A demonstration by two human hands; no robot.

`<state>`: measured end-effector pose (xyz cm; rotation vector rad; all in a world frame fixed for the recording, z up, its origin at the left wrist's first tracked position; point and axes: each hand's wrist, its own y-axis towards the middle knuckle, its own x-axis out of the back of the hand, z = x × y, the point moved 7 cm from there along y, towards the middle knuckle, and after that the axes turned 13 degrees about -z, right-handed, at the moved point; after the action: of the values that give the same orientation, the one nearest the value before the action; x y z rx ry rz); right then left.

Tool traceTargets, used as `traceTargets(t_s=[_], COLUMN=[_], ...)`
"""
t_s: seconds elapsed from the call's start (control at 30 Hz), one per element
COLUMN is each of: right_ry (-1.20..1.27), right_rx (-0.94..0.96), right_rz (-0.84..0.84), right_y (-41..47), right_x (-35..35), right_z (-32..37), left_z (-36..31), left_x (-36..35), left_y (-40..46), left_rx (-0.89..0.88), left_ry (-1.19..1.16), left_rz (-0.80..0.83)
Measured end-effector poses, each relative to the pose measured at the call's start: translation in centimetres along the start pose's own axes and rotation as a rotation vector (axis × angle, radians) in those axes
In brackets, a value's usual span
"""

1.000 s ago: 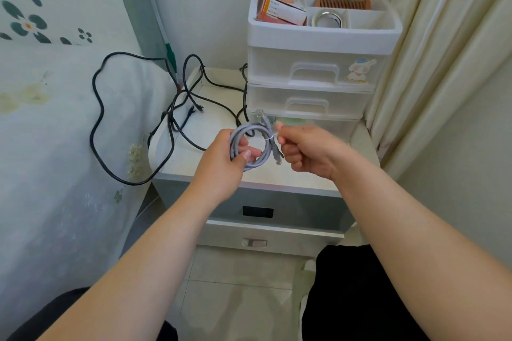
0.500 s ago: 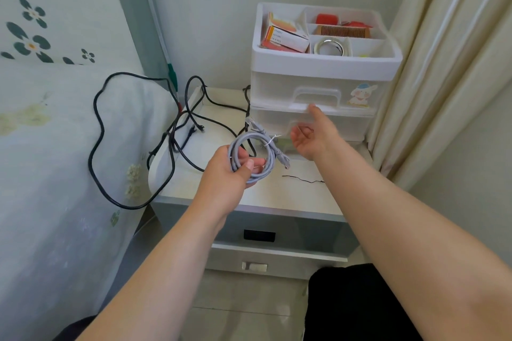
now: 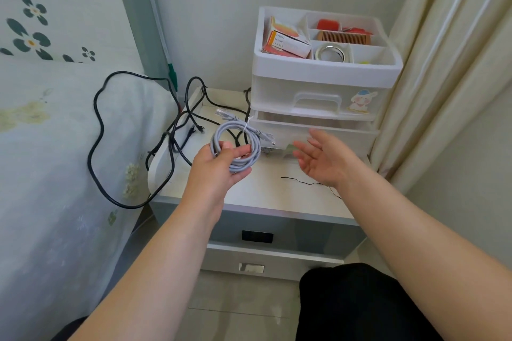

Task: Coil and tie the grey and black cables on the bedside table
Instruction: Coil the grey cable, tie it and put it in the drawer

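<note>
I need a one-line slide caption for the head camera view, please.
Left hand holds the coiled, tied grey cable above the bedside table; right hand open; black cable uncoiled.

Bare forearms, sleeveless, black trousers (image 3: 360, 304)

The grey cable (image 3: 235, 147) was wound into a neat round coil, bound at its top with a thin white tie, both plugs sticking out, held above the tabletop's (image 3: 257, 188) middle. The black cable (image 3: 95, 130) sprawled loose and uncoiled, draping over the tabletop's left edge.
</note>
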<state>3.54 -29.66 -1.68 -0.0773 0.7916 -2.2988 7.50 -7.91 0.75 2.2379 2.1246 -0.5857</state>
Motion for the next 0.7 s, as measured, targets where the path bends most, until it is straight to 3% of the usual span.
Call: traceTargets(t_s=[0.07, 0.13, 0.2, 0.23, 0.33, 0.47, 0.63, 0.7], right_ry=[-0.428, -0.845, -1.034, -1.092, -1.279, -1.276, -1.311, -1.314], right_rx=[0.191, 0.655, 1.168, 1.272, 1.117, 1.023, 0.781, 0.937], right_rz=[-0.002, -0.161, -0.384, -0.421, -0.393, -0.437, -0.159, -0.226], right_y=[-1.0, -1.9, -4.1, -4.5, -2.4, -1.0, -0.9, -3.1], right_x=[0.4, 0.6, -0.3, -1.0, -2.5, -2.4, -2.5, -2.7], right_z=[0.6, 3.0, 5.8, 6.3, 6.8, 8.5, 7.7, 7.9], left_z=[0.1, 0.0, 0.0, 0.0, 0.1, 0.0, -0.4, -0.3], left_x=[0.1, 0.1, -0.1, -0.1, -0.2, -0.3, -0.2, -0.2], left_y=[0.1, 0.2, 0.0, -0.1, -0.3, -0.5, -0.6, -0.6], left_rx=[0.009, 0.001, -0.011, -0.016, -0.015, 0.011, 0.007, 0.01], left_ry=[-0.018, -0.014, 0.002, 0.011, 0.031, -0.019, -0.036, -0.03], left_rz=[-0.006, -0.004, -0.002, 0.0, 0.007, 0.015, 0.036, 0.042])
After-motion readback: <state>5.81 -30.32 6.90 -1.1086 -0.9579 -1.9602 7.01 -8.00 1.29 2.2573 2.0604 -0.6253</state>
